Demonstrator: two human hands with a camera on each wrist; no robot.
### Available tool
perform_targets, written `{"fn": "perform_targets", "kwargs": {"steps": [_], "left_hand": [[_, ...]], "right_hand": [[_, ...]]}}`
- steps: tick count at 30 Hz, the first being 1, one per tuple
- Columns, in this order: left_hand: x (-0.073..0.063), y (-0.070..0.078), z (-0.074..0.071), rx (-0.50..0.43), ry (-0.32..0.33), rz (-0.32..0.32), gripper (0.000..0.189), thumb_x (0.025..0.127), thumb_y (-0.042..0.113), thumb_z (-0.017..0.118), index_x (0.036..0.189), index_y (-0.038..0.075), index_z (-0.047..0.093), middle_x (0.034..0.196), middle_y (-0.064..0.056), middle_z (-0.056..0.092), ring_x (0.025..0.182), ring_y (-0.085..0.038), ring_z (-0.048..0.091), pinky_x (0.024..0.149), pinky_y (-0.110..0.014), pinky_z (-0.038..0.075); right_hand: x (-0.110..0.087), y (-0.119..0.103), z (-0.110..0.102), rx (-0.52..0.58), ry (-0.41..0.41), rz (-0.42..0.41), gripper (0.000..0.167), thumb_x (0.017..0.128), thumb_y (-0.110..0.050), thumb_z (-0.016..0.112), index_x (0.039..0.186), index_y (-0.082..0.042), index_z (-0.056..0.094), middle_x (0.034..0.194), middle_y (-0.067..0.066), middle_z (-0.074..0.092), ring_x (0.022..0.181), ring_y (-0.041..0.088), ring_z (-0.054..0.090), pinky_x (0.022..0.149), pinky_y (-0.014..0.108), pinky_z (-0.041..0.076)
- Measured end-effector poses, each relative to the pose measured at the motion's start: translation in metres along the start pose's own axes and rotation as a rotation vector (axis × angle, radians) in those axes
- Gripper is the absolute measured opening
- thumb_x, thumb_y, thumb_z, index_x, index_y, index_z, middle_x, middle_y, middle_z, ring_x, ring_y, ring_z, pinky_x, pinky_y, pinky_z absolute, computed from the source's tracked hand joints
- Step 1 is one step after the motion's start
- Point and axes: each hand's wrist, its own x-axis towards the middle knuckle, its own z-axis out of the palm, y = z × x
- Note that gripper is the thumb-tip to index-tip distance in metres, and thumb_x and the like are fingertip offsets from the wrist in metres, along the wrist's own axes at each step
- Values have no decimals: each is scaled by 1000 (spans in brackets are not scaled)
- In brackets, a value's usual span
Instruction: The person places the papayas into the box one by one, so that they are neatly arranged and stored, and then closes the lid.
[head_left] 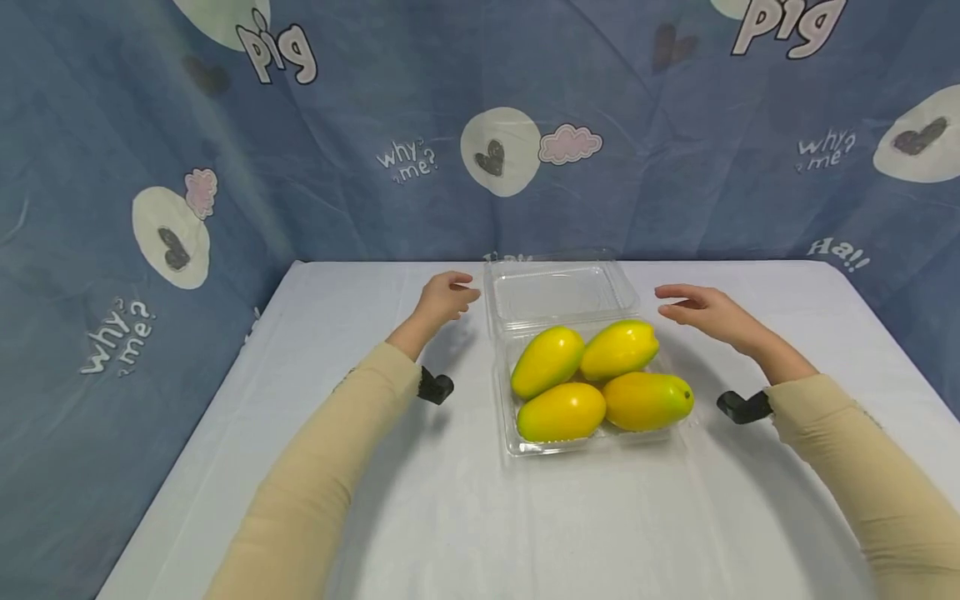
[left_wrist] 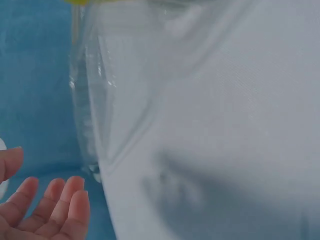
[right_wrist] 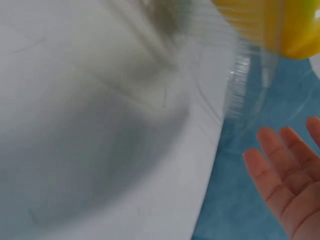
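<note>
A clear plastic clamshell box [head_left: 504,417] stands on the table with its lid [head_left: 555,293] folded back, away from me. Several yellow-green mangoes [head_left: 561,412] fill its base in two rows. My left hand [head_left: 446,298] hovers left of the lid, fingers relaxed and holding nothing. On the other side, my right hand [head_left: 705,312] is held to the right of the lid and the rear right mango [head_left: 621,350], also holding nothing. Both wrist views show spread, relaxed fingers apart from the clear plastic.
A white cloth [head_left: 600,533] covers the table. Behind and to the left hangs a blue printed curtain [head_left: 337,200], meeting the table's back edge near the lid. A dark camera mount [head_left: 435,386] sticks out under the left wrist, another [head_left: 742,407] under the right.
</note>
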Motion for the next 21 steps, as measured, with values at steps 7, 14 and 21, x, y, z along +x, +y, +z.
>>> {"fn": "perform_targets", "kwargs": {"steps": [7,14,21], "left_hand": [[7,-11,3,-112,-28,-171,53,90,19,57,136,2,39,131,-18,49,110,-34,56,90,-39,47],[15,-20,18,-183,-139,-287,65,89,23,59,141,0,27,135,-18,44,112,-32,55,89,-35,48],[16,-22,31,-255,-208,-232,65,90,25,58,141,1,28,132,-17,49,113,-32,54,92,-37,46]], "right_hand": [[25,8,7,83,-23,25,61,95,-34,47,139,4,30,140,26,34,119,40,43,97,52,38],[44,14,15,167,-9,76,61,96,-33,44,139,7,27,136,30,37,115,39,48,96,46,41],[58,17,24,246,15,187,59,97,-32,42,139,7,28,138,28,35,118,37,46,98,42,40]]}}
